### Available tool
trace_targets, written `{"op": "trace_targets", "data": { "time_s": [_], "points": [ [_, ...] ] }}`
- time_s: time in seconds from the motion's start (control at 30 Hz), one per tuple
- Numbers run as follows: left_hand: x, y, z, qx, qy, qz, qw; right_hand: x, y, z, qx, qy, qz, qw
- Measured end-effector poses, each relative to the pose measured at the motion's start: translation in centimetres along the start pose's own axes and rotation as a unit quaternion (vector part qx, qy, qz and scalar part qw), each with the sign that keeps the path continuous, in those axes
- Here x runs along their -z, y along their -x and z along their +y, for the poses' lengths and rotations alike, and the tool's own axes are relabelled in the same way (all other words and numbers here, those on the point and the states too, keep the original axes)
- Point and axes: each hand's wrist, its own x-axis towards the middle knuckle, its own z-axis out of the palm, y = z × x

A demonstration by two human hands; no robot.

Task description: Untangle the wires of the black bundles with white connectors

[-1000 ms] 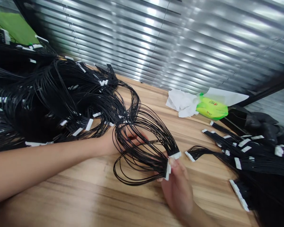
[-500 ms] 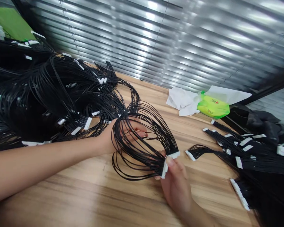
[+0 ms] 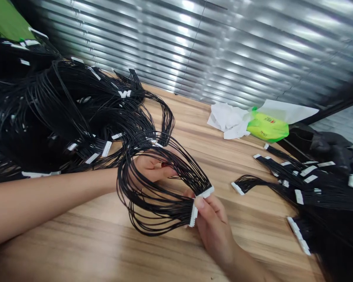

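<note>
A black wire harness (image 3: 153,203) is bent into a loop, its two white connectors brought side by side. My right hand (image 3: 213,221) pinches these white connectors (image 3: 205,192) between thumb and fingers. My left hand (image 3: 153,166) reaches into the loop with its fingers curled around some of the wires; strands partly cover it. To the left, close behind my left forearm, lies a large heap of similar black harnesses (image 3: 55,113) with white connectors.
On the right side rests another pile of black harnesses (image 3: 335,199), one connector end (image 3: 237,188) sticking out toward the middle. Crumpled white paper (image 3: 229,121) and a green-yellow packet (image 3: 267,127) lie at the back of the wooden table (image 3: 106,243), before metal blinds (image 3: 164,47).
Both hands and the looped harness have shifted a little to the left. The loop looks rounder and wider around my left hand. The right hand keeps its pinch on the connectors.
</note>
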Motion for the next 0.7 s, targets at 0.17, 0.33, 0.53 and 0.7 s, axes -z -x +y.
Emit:
{"op": "trace_targets", "data": {
  "time_s": [0.17, 0.33, 0.53, 0.7],
  "points": [
    [0.7, -0.2, 0.2, -0.033, 0.021, -0.044, 0.998, -0.2, 0.0, -0.3, -0.02, 0.0, -0.029, 0.999],
    [0.0, 0.1, 0.5, -0.006, 0.041, -0.059, 0.997, -0.4, -0.2, -0.6, -0.027, 0.008, -0.023, 0.999],
    [-0.3, 0.2, 1.2, 0.029, 0.034, -0.056, 0.997, -0.6, -0.2, -0.7, -0.029, 0.001, -0.024, 0.999],
    [-0.4, 0.2, 1.1, 0.123, 0.066, 0.013, 0.99, -0.8, -0.6, -1.0, -0.03, -0.006, 0.0, 1.0]
  ]
}}
